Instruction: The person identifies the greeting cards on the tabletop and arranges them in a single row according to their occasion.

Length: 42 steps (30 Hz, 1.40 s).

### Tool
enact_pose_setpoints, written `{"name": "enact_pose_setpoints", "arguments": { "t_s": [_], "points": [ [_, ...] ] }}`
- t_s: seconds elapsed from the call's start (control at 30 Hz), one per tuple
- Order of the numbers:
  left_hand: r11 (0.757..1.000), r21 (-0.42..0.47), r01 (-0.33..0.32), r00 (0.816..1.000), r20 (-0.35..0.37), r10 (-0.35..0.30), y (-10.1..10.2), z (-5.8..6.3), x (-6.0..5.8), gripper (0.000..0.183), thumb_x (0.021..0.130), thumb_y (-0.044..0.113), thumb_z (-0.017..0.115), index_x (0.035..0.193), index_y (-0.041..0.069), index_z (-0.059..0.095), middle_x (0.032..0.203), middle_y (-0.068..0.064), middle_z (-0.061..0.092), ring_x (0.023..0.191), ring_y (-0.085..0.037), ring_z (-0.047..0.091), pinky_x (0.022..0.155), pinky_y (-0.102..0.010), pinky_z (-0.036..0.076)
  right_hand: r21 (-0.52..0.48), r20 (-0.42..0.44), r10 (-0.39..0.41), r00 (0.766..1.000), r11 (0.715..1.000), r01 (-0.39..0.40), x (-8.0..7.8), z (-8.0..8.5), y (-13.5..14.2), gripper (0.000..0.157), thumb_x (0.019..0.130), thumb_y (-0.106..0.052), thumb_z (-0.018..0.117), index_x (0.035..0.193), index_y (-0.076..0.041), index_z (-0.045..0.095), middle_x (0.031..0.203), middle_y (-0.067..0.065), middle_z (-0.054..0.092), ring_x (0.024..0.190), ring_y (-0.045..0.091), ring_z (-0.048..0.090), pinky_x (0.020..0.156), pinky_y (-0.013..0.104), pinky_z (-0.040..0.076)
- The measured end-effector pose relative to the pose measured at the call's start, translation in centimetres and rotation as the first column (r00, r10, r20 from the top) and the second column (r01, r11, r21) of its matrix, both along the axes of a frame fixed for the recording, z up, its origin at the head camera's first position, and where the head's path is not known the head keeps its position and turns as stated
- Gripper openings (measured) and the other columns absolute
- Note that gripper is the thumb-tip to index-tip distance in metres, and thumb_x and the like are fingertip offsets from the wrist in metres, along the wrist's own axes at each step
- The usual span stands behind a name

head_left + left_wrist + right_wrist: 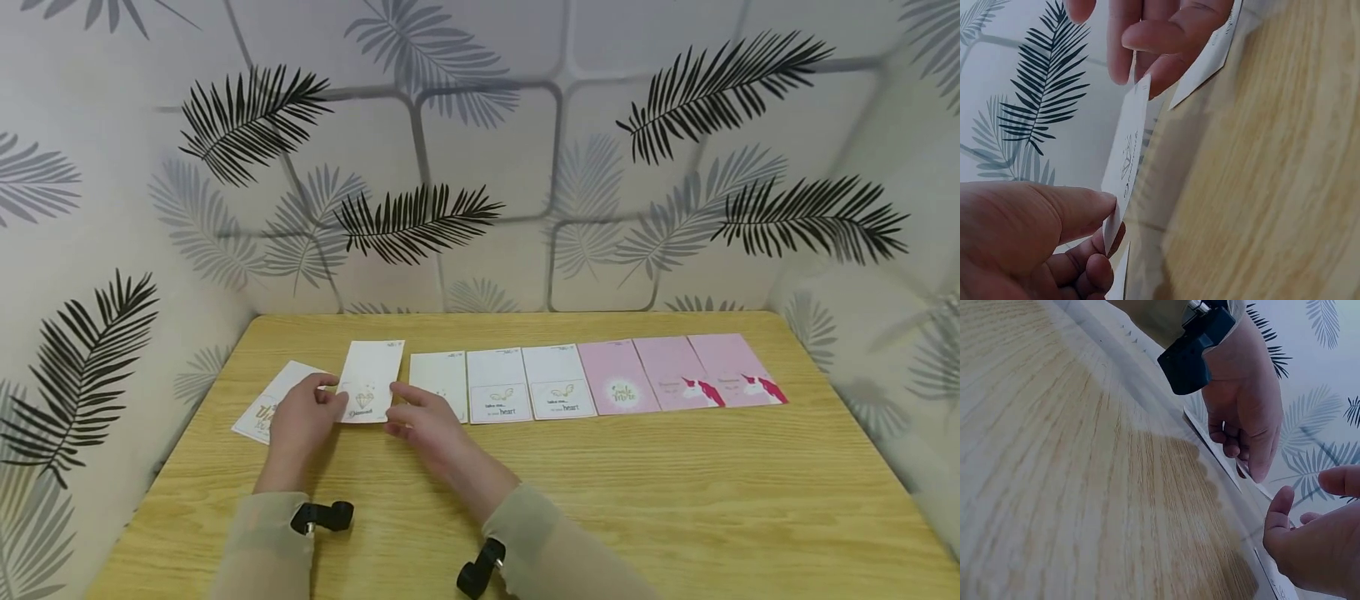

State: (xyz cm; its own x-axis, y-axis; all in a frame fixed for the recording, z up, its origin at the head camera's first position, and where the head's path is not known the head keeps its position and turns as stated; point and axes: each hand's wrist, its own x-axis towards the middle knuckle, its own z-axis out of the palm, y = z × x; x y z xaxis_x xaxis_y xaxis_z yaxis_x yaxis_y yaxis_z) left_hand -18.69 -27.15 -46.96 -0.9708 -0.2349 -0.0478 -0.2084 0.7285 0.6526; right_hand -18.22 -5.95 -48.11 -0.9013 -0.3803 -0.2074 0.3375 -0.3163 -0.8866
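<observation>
My left hand (pixel 303 417) pinches a white card (pixel 369 379) at its lower left edge, the thumb on its printed face. A gold diamond drawing and dark lettering decorate the card's lower half. In the left wrist view the card (pixel 1129 144) stands tilted above the table. At its other side is my right hand (pixel 435 429), fingers spread and relaxed, fingertips right at the card's edge. In the right wrist view the thumb and fingers of this right hand (pixel 1316 550) are apart. Another white card (pixel 288 383) with gold lettering lies slanted on the table, partly hidden behind my left hand.
Rightward along the wooden table (pixel 637 492) runs a row: a cream card (pixel 438 375), two white wing-print cards (pixel 495 371) (pixel 553 367), a pink lettered card (pixel 611 367) and two pink unicorn cards (pixel 667 362) (pixel 723 358). Leaf-patterned fabric (pixel 495 275) rises behind the table.
</observation>
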Motion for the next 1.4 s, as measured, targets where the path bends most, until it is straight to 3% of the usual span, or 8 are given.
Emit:
{"name": "enact_pose_setpoints", "arguments": {
  "t_s": [0.3, 0.5, 0.9, 1.17, 1.4],
  "points": [
    [1.000, -0.014, -0.010, 1.000, -0.022, 0.010, 0.5, -1.0, 0.2, 0.040, 0.106, 0.024, 0.069, 0.139, 0.001, 0.068, 0.110, -0.017, 0.073, 0.095, -0.034, 0.064, 0.084, -0.048, 0.047, 0.098, -0.043, 0.018, 0.999, 0.995, -0.014, 0.4, 0.2, 0.5, 0.065, 0.097, -0.003, 0.069, 0.161, 0.002, 0.053, 0.168, 0.018, 0.046, 0.112, 0.025, 0.070, 0.104, 0.040, 0.053],
    [1.000, -0.019, -0.019, 0.999, -0.041, 0.019, 0.7, -1.2, 0.4, 0.036, 0.106, 0.023, 0.070, 0.136, 0.003, 0.067, 0.107, -0.016, 0.072, 0.091, -0.034, 0.064, 0.081, -0.047, 0.046, 0.148, -0.066, 0.023, 0.998, 0.989, -0.013, 0.6, 0.2, 0.6, 0.068, 0.092, -0.002, 0.070, 0.158, 0.000, 0.058, 0.164, 0.020, 0.052, 0.137, 0.026, 0.057, 0.107, 0.040, 0.050],
    [0.996, -0.092, -0.010, 1.000, -0.011, 0.009, 0.9, -1.4, -0.1, 0.027, 0.104, 0.022, 0.067, 0.124, 0.003, 0.066, 0.109, -0.017, 0.072, 0.099, -0.035, 0.066, 0.087, -0.055, 0.049, 0.216, -0.109, 0.038, 0.993, 0.976, -0.013, 0.6, 0.5, 0.3, 0.065, 0.092, -0.004, 0.068, 0.156, -0.002, 0.061, 0.164, 0.019, 0.052, 0.156, 0.032, 0.042, 0.119, 0.046, 0.044],
    [0.990, -0.138, -0.003, 1.000, -0.005, 0.003, 1.4, -1.4, 0.0, 0.025, 0.104, 0.022, 0.067, 0.122, 0.004, 0.065, 0.105, -0.014, 0.069, 0.093, -0.033, 0.063, 0.081, -0.051, 0.048, 0.246, -0.135, 0.034, 0.990, 0.969, 0.000, 1.3, 1.2, 0.3, 0.062, 0.093, -0.001, 0.066, 0.155, 0.001, 0.061, 0.165, 0.022, 0.051, 0.159, 0.039, 0.039, 0.125, 0.052, 0.038],
    [0.979, -0.201, 0.025, 0.999, -0.022, -0.030, 1.4, -1.7, -0.3, 0.024, 0.103, 0.022, 0.069, 0.119, 0.004, 0.067, 0.097, -0.011, 0.067, 0.085, -0.031, 0.062, 0.075, -0.049, 0.048, 0.294, -0.137, 0.051, 0.989, 0.956, -0.008, 1.5, 1.3, 0.3, 0.058, 0.096, -0.003, 0.066, 0.154, -0.002, 0.063, 0.165, 0.021, 0.051, 0.159, 0.038, 0.039, 0.123, 0.053, 0.040]
  ]
}}
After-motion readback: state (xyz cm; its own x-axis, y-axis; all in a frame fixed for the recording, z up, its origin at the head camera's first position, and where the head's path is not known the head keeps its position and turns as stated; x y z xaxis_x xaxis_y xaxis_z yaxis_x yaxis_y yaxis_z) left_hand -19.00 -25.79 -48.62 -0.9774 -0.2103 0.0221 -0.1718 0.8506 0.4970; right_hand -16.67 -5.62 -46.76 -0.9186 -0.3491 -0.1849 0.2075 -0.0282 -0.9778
